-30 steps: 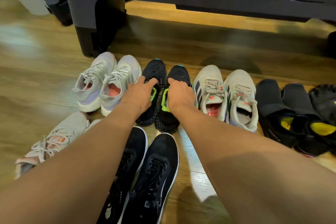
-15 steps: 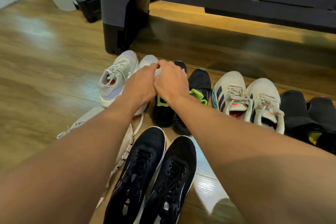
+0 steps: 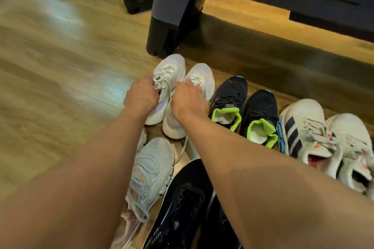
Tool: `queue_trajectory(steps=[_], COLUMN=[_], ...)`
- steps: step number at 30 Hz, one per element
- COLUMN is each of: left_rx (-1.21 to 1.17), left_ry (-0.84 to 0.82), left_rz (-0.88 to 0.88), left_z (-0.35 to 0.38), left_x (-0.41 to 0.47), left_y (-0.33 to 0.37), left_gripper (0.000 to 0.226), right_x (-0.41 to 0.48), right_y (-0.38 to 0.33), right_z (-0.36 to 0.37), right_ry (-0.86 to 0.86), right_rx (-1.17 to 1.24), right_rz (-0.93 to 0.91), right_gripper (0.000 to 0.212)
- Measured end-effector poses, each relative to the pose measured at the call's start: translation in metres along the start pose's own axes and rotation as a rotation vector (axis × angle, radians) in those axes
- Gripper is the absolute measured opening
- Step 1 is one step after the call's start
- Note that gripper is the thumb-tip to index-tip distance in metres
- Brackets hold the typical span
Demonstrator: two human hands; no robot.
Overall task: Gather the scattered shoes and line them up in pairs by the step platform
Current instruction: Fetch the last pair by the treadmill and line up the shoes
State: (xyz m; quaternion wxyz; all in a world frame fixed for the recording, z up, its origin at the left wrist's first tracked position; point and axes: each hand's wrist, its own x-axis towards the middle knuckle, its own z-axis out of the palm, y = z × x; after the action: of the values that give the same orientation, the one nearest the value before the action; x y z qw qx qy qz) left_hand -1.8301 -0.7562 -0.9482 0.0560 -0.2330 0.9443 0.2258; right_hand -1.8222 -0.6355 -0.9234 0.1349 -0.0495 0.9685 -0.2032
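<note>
Floorboards (image 3: 60, 56) of brown wood fill the left side, with patches of glare. Next comes the left hand (image 3: 141, 97), its fingers curled round the collar and laces of the left white sneaker (image 3: 172, 64), gripping it. Just beside it the right hand (image 3: 189, 101) lies over the right white sneaker (image 3: 202, 75), fingers bent down over its top and holding it. The two white sneakers touch side by side, toes pointing toward the leg of the dark grey step platform (image 3: 178, 2) behind them. Nearer the camera, partly under the forearms, lie a pale grey knit sneaker (image 3: 151, 168) and a black sneaker (image 3: 182, 198). To the right of the hands the row along the platform goes on: a black pair with lime-green lining (image 3: 230, 95), its shoes touching, then a white pair with dark side stripes (image 3: 299, 127) reaching the right edge.
</note>
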Motion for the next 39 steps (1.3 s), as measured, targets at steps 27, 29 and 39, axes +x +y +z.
queue_trajectory(steps=[27,29,39], left_rx=[0.143,0.285,0.264], left_ry=[-0.136,-0.237,-0.165], left_rz=[-0.069,-0.043,0.293], left_z=[-0.045,-0.048,-0.039], left_x=[-0.16,-0.176,-0.182], left_y=[-0.078,-0.089,-0.143], left_gripper=[0.05,0.051,0.047], right_x=[-0.186,-0.205,-0.228], right_y=[-0.04,-0.04,-0.054], right_z=[0.028,0.037,0.085], right_ry=[-0.338,-0.376,-0.14], right_rx=[0.101,0.082,0.039], right_rz=[-0.12,-0.082,-0.026], right_gripper=[0.06,0.056,0.052])
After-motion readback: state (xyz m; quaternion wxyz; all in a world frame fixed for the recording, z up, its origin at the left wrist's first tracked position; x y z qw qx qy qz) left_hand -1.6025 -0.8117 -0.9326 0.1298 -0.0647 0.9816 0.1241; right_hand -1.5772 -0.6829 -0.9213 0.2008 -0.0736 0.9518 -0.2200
